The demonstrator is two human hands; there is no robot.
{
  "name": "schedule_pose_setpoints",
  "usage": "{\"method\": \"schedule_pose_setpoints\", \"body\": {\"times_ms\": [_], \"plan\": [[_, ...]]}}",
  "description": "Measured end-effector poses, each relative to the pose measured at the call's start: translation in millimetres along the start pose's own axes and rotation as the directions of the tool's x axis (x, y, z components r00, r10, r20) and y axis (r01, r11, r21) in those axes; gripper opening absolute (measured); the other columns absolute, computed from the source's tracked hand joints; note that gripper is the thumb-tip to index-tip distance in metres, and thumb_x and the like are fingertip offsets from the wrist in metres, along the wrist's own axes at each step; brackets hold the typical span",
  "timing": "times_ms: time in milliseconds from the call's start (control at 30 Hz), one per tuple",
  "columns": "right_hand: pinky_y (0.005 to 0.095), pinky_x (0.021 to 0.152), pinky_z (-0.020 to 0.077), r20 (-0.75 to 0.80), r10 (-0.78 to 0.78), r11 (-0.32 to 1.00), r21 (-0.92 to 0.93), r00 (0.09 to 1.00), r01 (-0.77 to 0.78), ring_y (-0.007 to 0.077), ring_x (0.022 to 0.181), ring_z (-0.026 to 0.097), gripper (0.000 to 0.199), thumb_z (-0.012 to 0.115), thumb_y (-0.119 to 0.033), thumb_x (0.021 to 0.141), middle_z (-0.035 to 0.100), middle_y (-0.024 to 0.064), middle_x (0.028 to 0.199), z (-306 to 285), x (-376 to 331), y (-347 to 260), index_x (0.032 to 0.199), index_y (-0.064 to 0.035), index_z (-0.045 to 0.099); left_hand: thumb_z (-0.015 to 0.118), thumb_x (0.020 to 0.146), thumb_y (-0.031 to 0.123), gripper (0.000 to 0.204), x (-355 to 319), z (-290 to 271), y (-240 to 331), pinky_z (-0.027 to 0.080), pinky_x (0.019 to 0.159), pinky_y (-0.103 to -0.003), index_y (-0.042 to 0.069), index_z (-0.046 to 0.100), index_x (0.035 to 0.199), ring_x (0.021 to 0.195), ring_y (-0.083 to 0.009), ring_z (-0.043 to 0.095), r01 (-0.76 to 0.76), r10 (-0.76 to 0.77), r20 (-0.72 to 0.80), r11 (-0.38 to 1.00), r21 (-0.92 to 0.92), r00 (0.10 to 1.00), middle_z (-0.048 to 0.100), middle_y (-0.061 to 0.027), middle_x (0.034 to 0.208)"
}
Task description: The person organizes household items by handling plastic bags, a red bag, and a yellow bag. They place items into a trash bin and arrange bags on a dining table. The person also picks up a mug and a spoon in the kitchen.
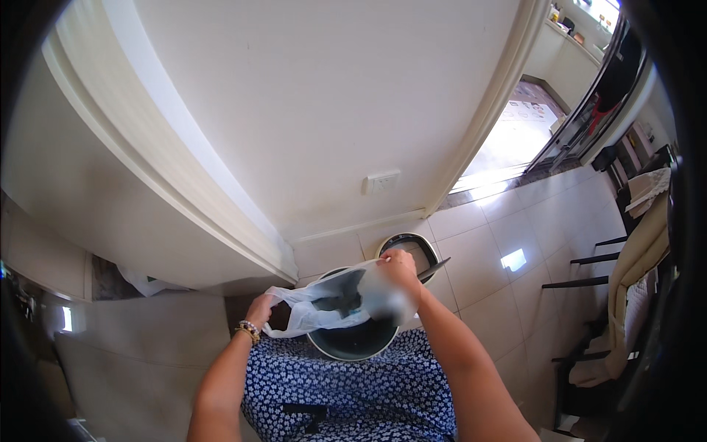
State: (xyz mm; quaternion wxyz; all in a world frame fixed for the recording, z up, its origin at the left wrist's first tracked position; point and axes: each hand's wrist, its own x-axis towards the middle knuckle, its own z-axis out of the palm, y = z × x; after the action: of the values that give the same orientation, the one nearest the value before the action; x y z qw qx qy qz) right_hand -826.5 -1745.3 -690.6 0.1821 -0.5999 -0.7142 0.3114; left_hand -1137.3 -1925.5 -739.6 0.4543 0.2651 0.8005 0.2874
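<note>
A thin white plastic bag (302, 318) is stretched between my two hands, its mouth spread over a round dark green bin (352, 345) in front of my body. My left hand (258, 310), with beaded bracelets at the wrist, is closed on the bag's left edge. The far right edge of the bag is pinched in my right hand (398, 268). Dark contents or the bin's inside show through the bag; I cannot tell which. Just beyond my right hand, a round ring with a pale rim (406, 237) lies on the floor, and a dark, flat-ended piece (434, 269) juts out beside it.
A white wall (324, 110) with a socket plate (381, 182) rises ahead. On the left is a pale door frame (184, 206). To the right stand dark-legged chairs (582, 282) on the tiled floor (501, 295). A doorway opens at the upper right.
</note>
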Motion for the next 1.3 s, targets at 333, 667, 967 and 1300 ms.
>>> {"method": "schedule_pose_setpoints", "body": {"times_ms": [333, 667, 967, 1300], "plan": [[0.0330, 0.060, 0.0495, 0.428, 0.116, 0.993, -0.056, 0.896, -0.102, 0.0218, 0.069, 0.061, 0.031, 0.062, -0.030, 0.073, 0.062, 0.0157, 0.077, 66.1, 28.1, 90.1, 0.090, -0.0042, 0.062, 0.043, 0.079, 0.046, 0.057, -23.9, 45.1, -18.5, 0.037, 0.089, -0.043, 0.001, 0.045, 0.114, 0.103, -0.0401, 0.048, 0.050, 0.028, -0.151, 0.871, 0.488, 0.988, 0.051, -0.0268, 0.107], [0.0342, 0.081, 0.0401, 0.468, -0.510, 0.604, -0.403, 0.722, 0.688, 0.0219, 0.097, 0.050, 0.033, 0.062, -0.019, 0.069, 0.051, 0.0064, 0.099, -23.9, -101.2, -2.9, 0.099, -0.0093, 0.053, 0.057, 0.068, 0.016, 0.034, -84.4, 54.1, 34.9, 0.036, 0.090, -0.039, 0.013, 0.056, 0.102, 0.104, -0.0266, 0.048, -0.836, 0.606, 0.582, 0.323, 0.443, 0.542, 0.053, -0.0088, 0.108], [0.0364, 0.068, 0.0448, 0.773, -0.272, 0.616, -0.318, 0.574, 0.720, 0.0193, 0.089, 0.055, 0.019, 0.053, -0.019, 0.074, 0.057, 0.0066, 0.090, -19.5, -174.9, 42.8, 0.090, -0.0102, 0.058, 0.056, 0.077, 0.019, 0.023, -127.6, 77.8, -32.9, 0.044, 0.079, -0.037, 0.011, 0.059, 0.098, 0.093, -0.0248, 0.054, -0.978, 0.647, 0.741, 0.037, 0.204, 0.179, 0.057, -0.0099, 0.099], [0.0372, 0.043, 0.0504, 0.279, 0.634, 0.713, 0.150, 0.721, -0.685, 0.0314, 0.051, 0.061, 0.059, 0.051, -0.047, 0.079, 0.059, 0.0248, 0.073, -42.6, -36.3, 57.6, 0.083, 0.0116, 0.054, 0.043, 0.090, 0.017, 0.016, -113.1, 116.9, -83.3, 0.045, 0.066, -0.028, 0.007, 0.050, 0.100, 0.074, -0.0126, 0.053, 0.158, 0.229, 0.735, 0.895, -0.416, 0.639, 0.054, -0.0018, 0.087]]}}
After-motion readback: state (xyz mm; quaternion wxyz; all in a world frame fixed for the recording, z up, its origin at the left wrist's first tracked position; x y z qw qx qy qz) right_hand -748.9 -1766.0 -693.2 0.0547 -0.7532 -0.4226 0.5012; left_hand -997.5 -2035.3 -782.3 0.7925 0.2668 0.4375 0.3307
